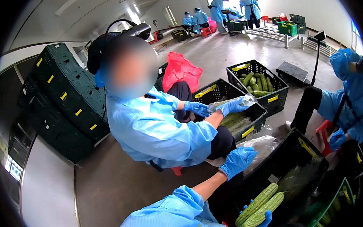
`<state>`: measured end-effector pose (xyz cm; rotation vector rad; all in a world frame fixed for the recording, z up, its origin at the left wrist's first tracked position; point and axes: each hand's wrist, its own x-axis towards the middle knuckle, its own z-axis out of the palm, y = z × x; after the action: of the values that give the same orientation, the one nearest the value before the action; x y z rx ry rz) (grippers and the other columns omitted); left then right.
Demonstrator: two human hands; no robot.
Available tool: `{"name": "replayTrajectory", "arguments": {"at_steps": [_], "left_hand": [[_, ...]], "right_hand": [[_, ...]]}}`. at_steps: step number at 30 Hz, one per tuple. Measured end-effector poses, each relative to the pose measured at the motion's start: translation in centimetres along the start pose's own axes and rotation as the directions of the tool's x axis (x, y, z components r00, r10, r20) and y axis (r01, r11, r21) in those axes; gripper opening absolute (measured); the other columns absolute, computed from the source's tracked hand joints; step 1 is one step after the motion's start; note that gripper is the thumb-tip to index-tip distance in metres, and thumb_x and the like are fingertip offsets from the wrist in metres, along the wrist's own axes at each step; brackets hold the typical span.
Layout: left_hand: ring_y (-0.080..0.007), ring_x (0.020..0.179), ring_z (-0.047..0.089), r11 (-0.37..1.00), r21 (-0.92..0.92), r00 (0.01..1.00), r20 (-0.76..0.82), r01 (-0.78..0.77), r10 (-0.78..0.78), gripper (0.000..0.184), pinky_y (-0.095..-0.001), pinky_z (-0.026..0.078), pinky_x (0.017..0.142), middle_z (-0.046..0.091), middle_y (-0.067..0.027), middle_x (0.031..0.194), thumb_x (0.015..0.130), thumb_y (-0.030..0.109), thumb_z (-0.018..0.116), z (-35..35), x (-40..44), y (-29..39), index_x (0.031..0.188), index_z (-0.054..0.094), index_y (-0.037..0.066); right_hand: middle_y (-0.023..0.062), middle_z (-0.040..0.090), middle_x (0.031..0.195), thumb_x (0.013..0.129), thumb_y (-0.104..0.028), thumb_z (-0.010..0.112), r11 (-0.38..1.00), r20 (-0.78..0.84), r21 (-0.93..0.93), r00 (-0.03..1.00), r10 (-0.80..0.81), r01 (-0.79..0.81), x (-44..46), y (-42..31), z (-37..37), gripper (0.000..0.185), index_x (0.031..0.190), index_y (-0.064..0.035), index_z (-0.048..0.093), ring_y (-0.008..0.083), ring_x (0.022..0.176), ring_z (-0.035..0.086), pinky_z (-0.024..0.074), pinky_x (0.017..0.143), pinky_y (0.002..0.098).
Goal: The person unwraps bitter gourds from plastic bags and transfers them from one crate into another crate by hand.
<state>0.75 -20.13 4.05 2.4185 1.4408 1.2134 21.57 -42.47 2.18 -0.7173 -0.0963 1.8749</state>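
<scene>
My left hand (238, 162), in a blue glove, has its fingers pinched together at a clear plastic bag (265, 144) beside the near crate. Lower down, my right hand (261, 223), also gloved, is wrapped from below around two pale green bitter gourds (259, 206). They lie side by side, slanting up to the right, and hide most of that hand. Behind them is a black crate (288, 149) with clear plastic inside.
A co-worker (161, 127) sits close on the left, holding a bagged gourd (232, 102) over a crate (209, 89). Another crate (279, 102) holds several gourds. Stacked crates (65, 91) line the left wall. At right are a seated person (345, 101) and a floor scale (293, 72).
</scene>
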Motion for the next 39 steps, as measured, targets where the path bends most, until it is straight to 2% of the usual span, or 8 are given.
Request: {"name": "replayTrajectory", "arguments": {"at_steps": [3, 7, 23, 26, 27, 29, 39], "left_hand": [[-0.0296, 0.090, 0.071, 0.997, -0.075, 0.997, -0.079, -0.006, 0.000, 0.019, -0.0375, 0.057, 0.078, 0.073, -0.0121, 0.100, 0.095, 0.023, 0.065, 0.4, -0.6, -0.7, 0.095, 0.073, 0.005], [-0.0296, 0.090, 0.071, 0.997, -0.074, 0.997, -0.071, 0.037, -0.043, 0.020, -0.0380, 0.057, 0.079, 0.073, -0.0119, 0.100, 0.095, 0.023, 0.064, 0.0, -0.5, -0.3, 0.097, 0.073, 0.005], [-0.0289, 0.091, 0.070, 0.998, -0.049, 0.997, -0.061, 0.040, -0.043, 0.018, -0.0380, 0.056, 0.079, 0.074, -0.0111, 0.100, 0.095, 0.023, 0.065, 0.4, -0.8, -0.7, 0.097, 0.073, 0.007], [-0.0289, 0.091, 0.070, 0.998, -0.053, 0.997, -0.063, 0.041, -0.045, 0.018, -0.0379, 0.056, 0.079, 0.074, -0.0114, 0.100, 0.094, 0.023, 0.065, 0.3, -0.7, -0.7, 0.096, 0.073, 0.007], [-0.0290, 0.090, 0.070, 0.998, -0.049, 0.997, -0.063, 0.041, -0.044, 0.019, -0.0379, 0.056, 0.079, 0.074, -0.0115, 0.100, 0.094, 0.023, 0.065, 0.3, -0.8, -0.7, 0.096, 0.073, 0.006], [-0.0291, 0.090, 0.070, 0.998, -0.049, 0.997, -0.063, 0.042, -0.045, 0.019, -0.0380, 0.056, 0.079, 0.074, -0.0118, 0.099, 0.094, 0.023, 0.065, 0.3, -0.7, -0.7, 0.096, 0.073, 0.006], [-0.0295, 0.089, 0.071, 0.995, -0.068, 0.996, -0.055, 0.068, -0.072, 0.020, -0.0381, 0.057, 0.077, 0.074, -0.0121, 0.099, 0.094, 0.023, 0.065, -0.2, -0.6, -0.3, 0.096, 0.073, 0.005]], "right_hand": [[0.0165, 0.052, 0.138, 0.080, -0.056, 0.059, 0.999, -0.017, -0.034, 1.000, -0.004, 0.004, -0.3, -0.1, 1.0, 0.090, 0.149, -0.0026, 0.037, 0.0367, 0.122, 0.051, 0.0432, 0.100, 0.0514], [0.0163, 0.052, 0.138, 0.080, -0.055, 0.059, 1.000, -0.010, -0.005, 1.000, 0.024, -0.024, 0.0, -0.3, 0.9, 0.090, 0.149, -0.0022, 0.037, 0.0375, 0.122, 0.052, 0.0431, 0.101, 0.0524], [0.0167, 0.053, 0.137, 0.081, -0.052, 0.058, 0.999, -0.013, 0.038, 1.000, 0.010, -0.009, -0.3, -0.4, 1.2, 0.088, 0.149, -0.0015, 0.037, 0.0369, 0.121, 0.053, 0.0439, 0.100, 0.0521], [0.0143, 0.054, 0.136, 0.080, -0.067, 0.051, 0.996, -0.083, 0.045, 0.994, -0.068, 0.072, 1.3, 1.1, -1.1, 0.091, 0.153, -0.0153, 0.033, 0.0341, 0.105, 0.062, 0.0561, 0.081, 0.0518], [0.0151, 0.054, 0.136, 0.080, -0.062, 0.053, 0.998, -0.060, 0.040, 0.997, -0.043, 0.045, 1.2, 1.1, -1.9, 0.090, 0.152, -0.0107, 0.034, 0.0350, 0.110, 0.059, 0.0522, 0.087, 0.0520], [0.0166, 0.054, 0.136, 0.081, -0.053, 0.058, 1.000, -0.017, 0.028, 1.000, 0.012, -0.011, -0.3, -0.4, 1.0, 0.088, 0.149, -0.0014, 0.037, 0.0370, 0.121, 0.054, 0.0442, 0.100, 0.0523], [0.0163, 0.055, 0.135, 0.082, -0.054, 0.059, 0.999, 0.018, 0.039, 1.000, -0.002, 0.001, 0.1, 0.1, 0.3, 0.088, 0.149, -0.0011, 0.036, 0.0364, 0.120, 0.054, 0.0452, 0.100, 0.0515]]}}
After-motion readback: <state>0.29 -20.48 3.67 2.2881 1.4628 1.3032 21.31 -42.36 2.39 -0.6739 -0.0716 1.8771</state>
